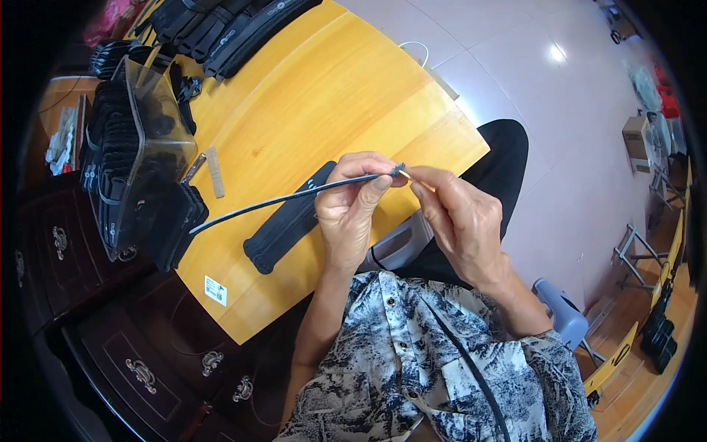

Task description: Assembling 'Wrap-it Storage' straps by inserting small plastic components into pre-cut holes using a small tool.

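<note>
My left hand (347, 210) pinches a long, thin black strap (283, 197) near its end. The strap is seen edge-on, with a pale edge, and stretches left over the table. At the strap's dark tip, my right hand (468, 228) grips a thin, pale stick-like piece (404, 174) between thumb and fingers. Its point touches or almost touches the tip; which one I cannot tell. Behind my left hand, a wider black padded strap (283, 228) lies on the yellow wooden table (317, 96).
A clear plastic bin (155, 140) with stacked black straps stands at the table's left. More black straps (250, 40) are piled at the far end. A flat wooden strip (215, 173) and a narrow-handled tool (194, 168) lie beside the bin. Dark drawers (140, 372) are at lower left.
</note>
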{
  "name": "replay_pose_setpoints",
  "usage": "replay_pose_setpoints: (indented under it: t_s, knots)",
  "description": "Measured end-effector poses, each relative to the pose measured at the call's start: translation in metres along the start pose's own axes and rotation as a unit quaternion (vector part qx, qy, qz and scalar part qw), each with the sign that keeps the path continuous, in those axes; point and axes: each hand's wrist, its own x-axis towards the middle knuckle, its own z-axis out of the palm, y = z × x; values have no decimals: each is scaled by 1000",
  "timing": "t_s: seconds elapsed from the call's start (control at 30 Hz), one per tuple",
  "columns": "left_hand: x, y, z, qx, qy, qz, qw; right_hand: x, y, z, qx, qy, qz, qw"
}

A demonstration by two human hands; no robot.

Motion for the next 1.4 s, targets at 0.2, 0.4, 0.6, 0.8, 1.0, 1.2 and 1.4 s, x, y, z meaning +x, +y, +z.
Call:
replay_pose_setpoints:
  t_s: [0.2,0.4,0.6,0.8,1.0,1.2,1.4]
  knots:
    - [8,8,-11,271,-91,98,953,6,-1,-19,-66,-66,32,995]
    - [4,16,-7,302,-73,137,941,13,-9,-32,44,-137,133,981]
    - [-2,12,-7,336,-104,143,925,-2,4,-17,129,-97,170,972]
    - [-5,14,-16,172,-76,26,982,2,-2,-23,122,-177,217,952]
    - [1,11,-13,69,-90,-22,993,17,10,-29,-49,-125,-70,989]
    - [4,9,-24,34,-146,-40,988,20,8,-38,3,-242,12,970]
    - [-9,-1,8,-48,95,-84,991,10,5,-16,-50,-106,-37,992]
